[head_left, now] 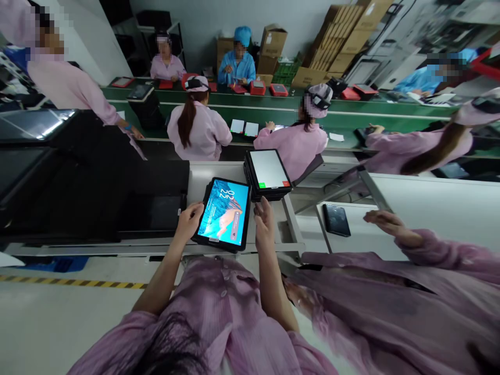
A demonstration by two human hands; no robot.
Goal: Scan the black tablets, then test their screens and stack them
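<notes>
A tablet with a lit blue and orange lock screen lies on top of a dark stack in front of me. My left hand has its fingers curled against the left edge of this tablet. My right hand is raised just off the tablet's right edge, its fingers partly bent and apart, with nothing seen in them. Its fingertips are close to the near corner of a second stack, topped by a tablet with a white screen and small green and red corner marks.
Black trays or devices crowd the bench at left. A co-worker's hand hovers at right near a dark tablet on a lower shelf. Beyond, several people sit along a green conveyor line. Cardboard boxes stand behind it.
</notes>
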